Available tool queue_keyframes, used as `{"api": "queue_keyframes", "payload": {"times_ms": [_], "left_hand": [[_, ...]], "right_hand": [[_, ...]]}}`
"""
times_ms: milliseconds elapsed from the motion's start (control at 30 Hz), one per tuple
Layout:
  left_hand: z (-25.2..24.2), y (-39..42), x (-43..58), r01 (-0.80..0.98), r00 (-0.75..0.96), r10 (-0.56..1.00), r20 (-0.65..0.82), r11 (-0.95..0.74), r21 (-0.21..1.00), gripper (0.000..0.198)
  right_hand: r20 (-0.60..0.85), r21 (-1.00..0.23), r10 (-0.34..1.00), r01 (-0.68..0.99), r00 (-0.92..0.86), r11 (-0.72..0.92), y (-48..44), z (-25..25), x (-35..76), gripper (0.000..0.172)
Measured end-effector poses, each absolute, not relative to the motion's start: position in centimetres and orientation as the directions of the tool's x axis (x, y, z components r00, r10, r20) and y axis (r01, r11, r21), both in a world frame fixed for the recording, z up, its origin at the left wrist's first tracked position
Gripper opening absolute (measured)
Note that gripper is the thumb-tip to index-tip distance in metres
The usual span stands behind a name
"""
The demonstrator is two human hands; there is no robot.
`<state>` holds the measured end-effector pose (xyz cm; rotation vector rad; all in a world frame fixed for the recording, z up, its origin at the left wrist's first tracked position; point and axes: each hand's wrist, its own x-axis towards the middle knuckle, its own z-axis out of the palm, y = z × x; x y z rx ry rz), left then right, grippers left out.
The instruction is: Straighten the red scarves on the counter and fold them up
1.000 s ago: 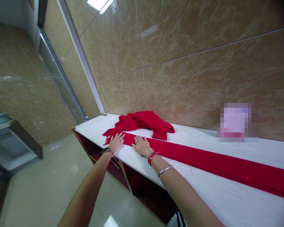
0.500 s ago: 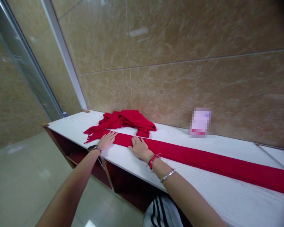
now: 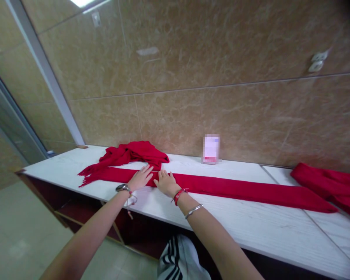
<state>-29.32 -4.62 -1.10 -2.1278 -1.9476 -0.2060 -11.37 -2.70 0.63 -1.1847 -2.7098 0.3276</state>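
Note:
A long red scarf lies stretched flat along a white counter, its fringed end at the left. My left hand rests flat and open on the scarf, fingers spread. Right beside it, my right hand also lies flat and open on the scarf. A watch is on my left wrist; a red cord and a silver bangle are on my right wrist. A second red scarf lies crumpled just behind my hands.
A small blurred card stands against the brown tiled wall. More red cloth lies at the counter's far right. Dark open shelving runs under the counter. A glass partition stands at the left.
My left hand has slid right along the scarf, away from the fringed end, until it lies next to my right hand. The camera has turned right, showing more counter and the red cloth.

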Motion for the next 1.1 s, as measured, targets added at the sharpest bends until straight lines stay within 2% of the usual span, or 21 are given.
{"api": "queue_keyframes", "payload": {"times_ms": [200, 333, 433, 533, 567, 633, 700, 767, 933, 1100], "left_hand": [[-3.4, -4.9, -29.1, 0.98, 0.171, 0.969, 0.18, -0.147, -0.136, 0.042], [-2.6, -4.6, -29.9, 0.984, 0.137, 0.987, 0.083, -0.127, -0.122, 0.045], [-1.4, -4.4, -29.4, 0.993, 0.077, 0.997, 0.007, -0.076, -0.094, 0.046], [0.2, -3.4, -26.2, 0.989, 0.044, 0.998, 0.041, -0.038, -0.14, 0.043], [0.7, -3.0, -24.3, 0.987, 0.062, 0.996, 0.067, -0.052, -0.152, 0.041], [1.4, -2.0, -19.3, 0.974, 0.191, 0.959, 0.211, -0.158, -0.162, 0.042], [1.2, -1.2, -14.0, 0.946, 0.323, 0.919, 0.228, -0.306, -0.11, 0.045], [0.3, -0.7, -10.0, 0.902, 0.431, 0.881, 0.193, -0.426, -0.07, 0.046], [-2.0, -0.9, -8.4, 0.858, 0.513, 0.848, 0.131, -0.508, -0.073, 0.044], [-1.2, -0.7, -9.4, 0.865, 0.502, 0.864, 0.036, -0.501, -0.039, 0.044]], "right_hand": [[0.015, -0.178, 0.811, 0.796, -0.585, 0.578, -1.6, -1.2, -2.1, 0.061], [0.015, -0.074, 0.906, 0.903, -0.423, 0.423, -0.8, -2.1, 8.0, 0.058], [0.021, -0.045, 0.921, 0.92, -0.388, 0.389, -0.7, -2.1, 13.2, 0.05], [0.037, -0.05, 0.922, 0.921, -0.384, 0.386, -0.8, -1.4, 14.2, 0.051], [0.043, -0.061, 0.919, 0.917, -0.392, 0.394, -0.8, -1.1, 13.6, 0.053], [0.058, -0.096, 0.892, 0.887, -0.449, 0.452, -0.6, -0.7, 11.9, 0.053], [0.061, -0.124, 0.862, 0.853, -0.504, 0.508, -0.4, -0.6, 10.4, 0.05], [0.039, -0.12, 0.851, 0.843, -0.523, 0.524, -0.1, -0.8, 10.2, 0.048], [-0.018, -0.008, 0.873, 0.874, -0.487, 0.487, 0.7, -1.7, 18.1, 0.04], [0.012, 0.058, 0.966, 0.965, -0.257, 0.256, 1.1, -2.0, 27.8, 0.04]]}}
